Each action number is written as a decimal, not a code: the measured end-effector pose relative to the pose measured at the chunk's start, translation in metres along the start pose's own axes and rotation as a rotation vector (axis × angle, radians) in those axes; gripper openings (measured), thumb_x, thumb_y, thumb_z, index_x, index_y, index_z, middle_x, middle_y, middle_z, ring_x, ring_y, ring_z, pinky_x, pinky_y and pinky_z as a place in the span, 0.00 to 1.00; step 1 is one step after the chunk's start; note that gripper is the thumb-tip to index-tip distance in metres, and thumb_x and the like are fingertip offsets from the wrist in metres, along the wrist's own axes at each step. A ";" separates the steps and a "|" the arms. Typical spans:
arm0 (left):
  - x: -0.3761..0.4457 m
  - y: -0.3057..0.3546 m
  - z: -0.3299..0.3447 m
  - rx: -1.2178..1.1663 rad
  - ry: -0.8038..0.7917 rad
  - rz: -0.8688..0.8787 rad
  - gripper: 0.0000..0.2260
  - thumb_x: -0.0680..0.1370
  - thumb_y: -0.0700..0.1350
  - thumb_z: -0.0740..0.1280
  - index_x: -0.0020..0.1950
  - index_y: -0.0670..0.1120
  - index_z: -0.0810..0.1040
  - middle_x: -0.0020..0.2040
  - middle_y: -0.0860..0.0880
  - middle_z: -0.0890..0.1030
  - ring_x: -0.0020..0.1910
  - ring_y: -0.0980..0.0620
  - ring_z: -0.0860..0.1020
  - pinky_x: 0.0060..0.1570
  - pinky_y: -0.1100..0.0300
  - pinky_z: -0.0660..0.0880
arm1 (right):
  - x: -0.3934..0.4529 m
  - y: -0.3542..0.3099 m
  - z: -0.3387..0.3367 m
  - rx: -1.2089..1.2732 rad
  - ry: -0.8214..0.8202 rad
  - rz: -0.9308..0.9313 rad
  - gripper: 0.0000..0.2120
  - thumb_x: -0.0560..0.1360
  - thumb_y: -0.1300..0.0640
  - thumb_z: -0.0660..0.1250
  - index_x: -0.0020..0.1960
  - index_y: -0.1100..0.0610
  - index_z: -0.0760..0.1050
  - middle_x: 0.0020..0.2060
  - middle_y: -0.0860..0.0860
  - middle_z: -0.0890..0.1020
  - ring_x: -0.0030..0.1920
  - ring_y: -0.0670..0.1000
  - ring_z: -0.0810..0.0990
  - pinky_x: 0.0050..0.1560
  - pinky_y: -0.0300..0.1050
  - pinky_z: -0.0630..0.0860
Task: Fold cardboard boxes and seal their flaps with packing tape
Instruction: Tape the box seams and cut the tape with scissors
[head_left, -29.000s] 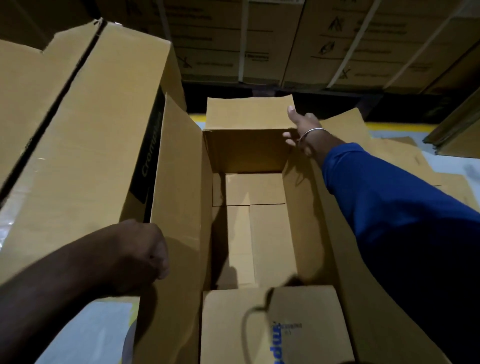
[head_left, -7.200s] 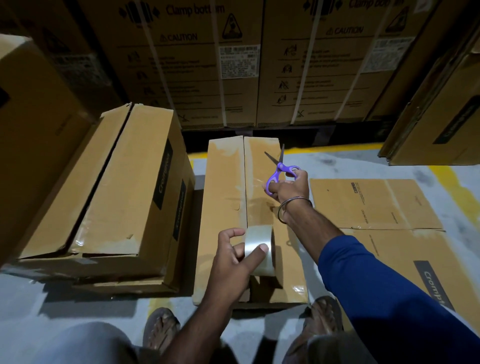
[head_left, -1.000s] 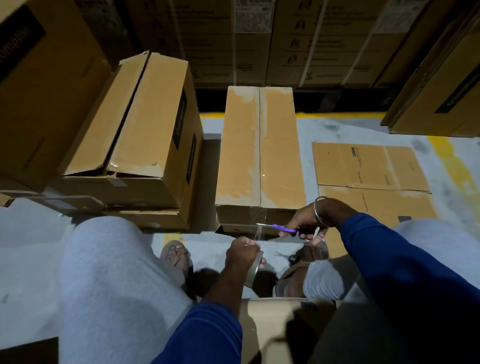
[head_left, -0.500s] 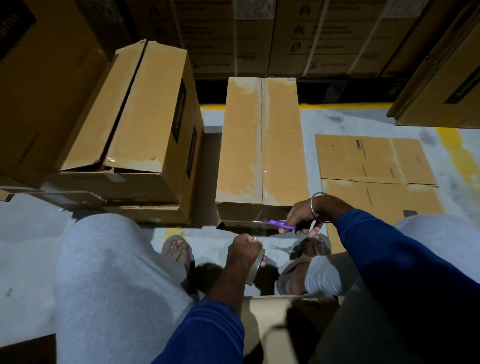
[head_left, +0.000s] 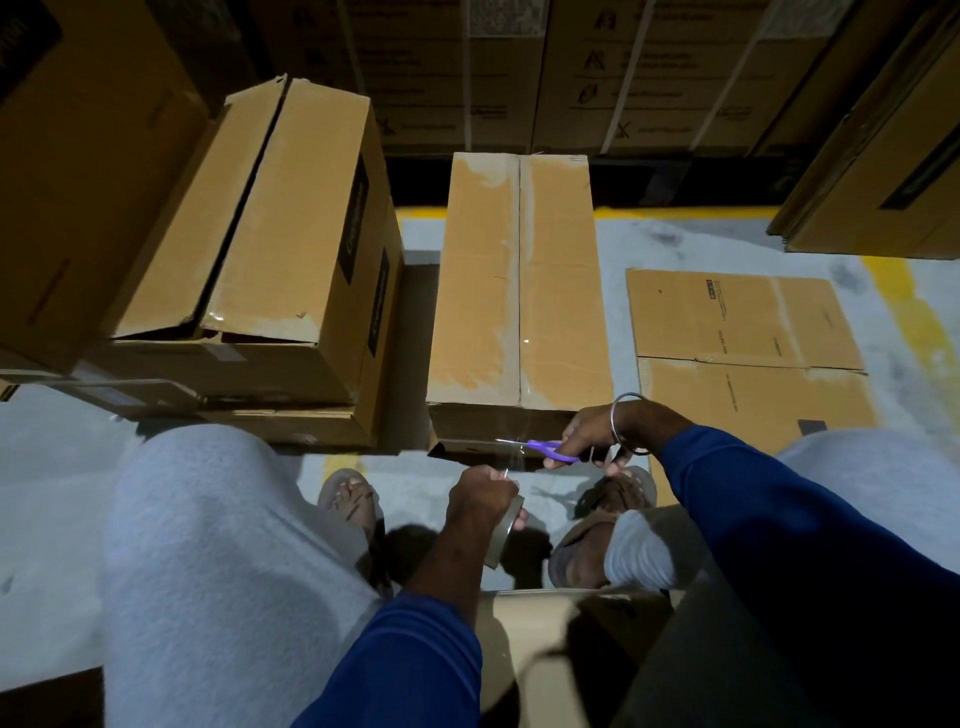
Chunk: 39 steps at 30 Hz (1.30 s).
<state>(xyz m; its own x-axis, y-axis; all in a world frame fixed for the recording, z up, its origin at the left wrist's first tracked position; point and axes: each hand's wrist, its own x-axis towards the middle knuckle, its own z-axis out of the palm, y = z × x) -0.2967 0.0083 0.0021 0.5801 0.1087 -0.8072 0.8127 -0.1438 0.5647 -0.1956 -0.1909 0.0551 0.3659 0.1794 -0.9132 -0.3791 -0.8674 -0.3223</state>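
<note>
Head view: printing showing faintly on the flattened cardboard sheet (head_left: 743, 332) at right of frame, too small for reading; dark label strips running down the side of the closed box (head_left: 291, 249) at upper left, lettering blurred; handling symbols on the stacked cartons (head_left: 597, 78) along the top edge, likewise unreadable.

Standing upright at centre of frame on the grey floor (head_left: 701, 244): the tall cardboard box (head_left: 519, 280), top flaps meeting along a middle seam under a glossy strip of tape.

Gripping the tape roll (head_left: 505, 525) just below that box's near edge, at lower centre: the left hand (head_left: 480, 496), fingers curled round the roll, a clear strip of tape stretching up from it toward the box.

Pinching the purple scissors (head_left: 545, 448) just right of the strip: the right hand (head_left: 592, 434), fingers through the handles, blades pointing left against the tape at the box's near face, a metal bangle (head_left: 626, 423) circling the wrist.

Showing beneath the hands: sandalled feet and grey-trousered knees.
</note>
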 end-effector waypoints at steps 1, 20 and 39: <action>0.002 -0.001 0.000 0.002 0.005 -0.001 0.03 0.79 0.39 0.71 0.50 0.41 0.78 0.41 0.35 0.85 0.29 0.43 0.83 0.31 0.55 0.78 | 0.001 -0.002 0.002 -0.003 0.000 -0.005 0.23 0.69 0.41 0.80 0.52 0.57 0.81 0.45 0.54 0.79 0.40 0.50 0.77 0.34 0.41 0.78; -0.041 0.081 -0.081 0.763 -0.391 -0.037 0.07 0.82 0.37 0.69 0.56 0.33 0.79 0.40 0.35 0.84 0.37 0.40 0.84 0.45 0.44 0.84 | -0.047 -0.028 -0.012 -0.288 -0.029 -0.045 0.12 0.67 0.43 0.82 0.44 0.50 0.88 0.35 0.43 0.79 0.40 0.49 0.75 0.33 0.40 0.75; -0.022 0.169 -0.168 0.248 0.031 0.316 0.04 0.82 0.44 0.69 0.52 0.43 0.81 0.42 0.41 0.85 0.37 0.44 0.82 0.39 0.52 0.80 | -0.014 -0.022 -0.060 -0.049 0.919 0.100 0.18 0.72 0.45 0.77 0.50 0.59 0.81 0.47 0.58 0.84 0.45 0.58 0.81 0.42 0.47 0.76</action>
<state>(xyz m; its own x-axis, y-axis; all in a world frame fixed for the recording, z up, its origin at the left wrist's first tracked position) -0.1629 0.1464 0.1442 0.8041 0.0499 -0.5924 0.5579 -0.4077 0.7229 -0.1409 -0.2018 0.0897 0.8719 -0.3177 -0.3726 -0.4164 -0.8815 -0.2227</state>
